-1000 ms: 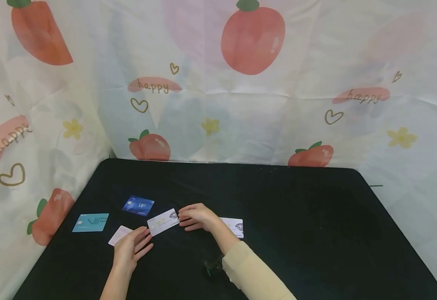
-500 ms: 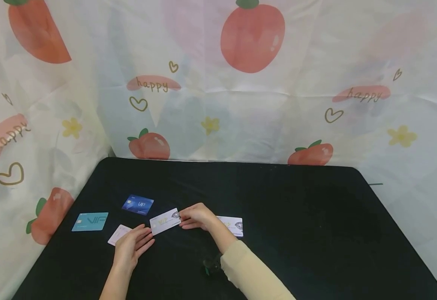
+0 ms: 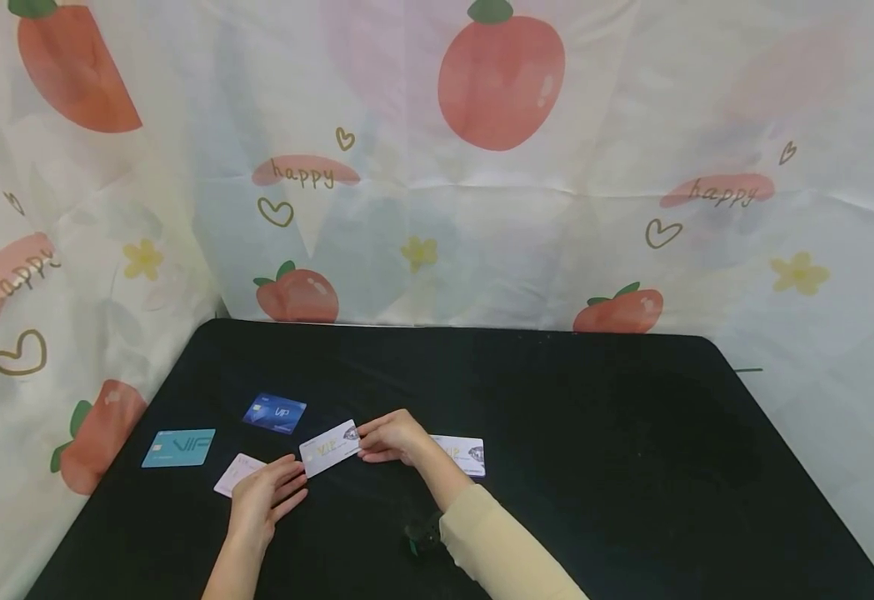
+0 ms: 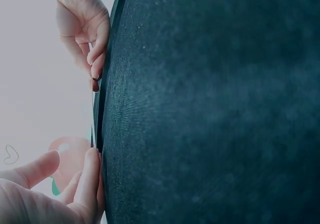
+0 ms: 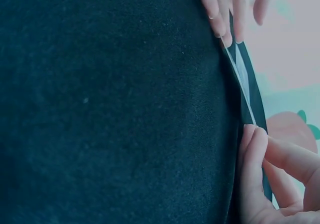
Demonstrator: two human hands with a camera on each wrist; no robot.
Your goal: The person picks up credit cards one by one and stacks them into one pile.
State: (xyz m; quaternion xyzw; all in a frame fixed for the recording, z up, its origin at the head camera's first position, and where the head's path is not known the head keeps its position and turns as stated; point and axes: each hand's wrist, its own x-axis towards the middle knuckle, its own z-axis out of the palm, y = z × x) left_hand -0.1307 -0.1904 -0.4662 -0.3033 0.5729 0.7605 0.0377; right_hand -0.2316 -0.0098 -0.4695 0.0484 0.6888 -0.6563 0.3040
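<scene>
Above the black table, my right hand (image 3: 397, 437) pinches a white card (image 3: 329, 449) marked VIP by its right end. The card is tilted, its right end farther from me. Seen edge-on in the right wrist view, that card (image 5: 240, 81) spans the gap between both hands. My left hand (image 3: 264, 500) touches its other end with nearly straight fingertips; the thumb stands apart in the left wrist view. Beneath the left hand lies a pale pink card (image 3: 234, 473), partly covered. Another white VIP card (image 3: 468, 455) lies behind my right forearm, its left part hidden.
A teal VIP card (image 3: 178, 448) lies near the left edge of the black table (image 3: 631, 467). A blue VIP card (image 3: 275, 413) lies farther back. A small dark object (image 3: 420, 537) sits by the right sleeve. Behind the table hangs a printed curtain (image 3: 496, 242).
My right fingers have closed on the white card's right end, and the card has shifted slightly right. My left fingers stay at its other end. The other cards stay put.
</scene>
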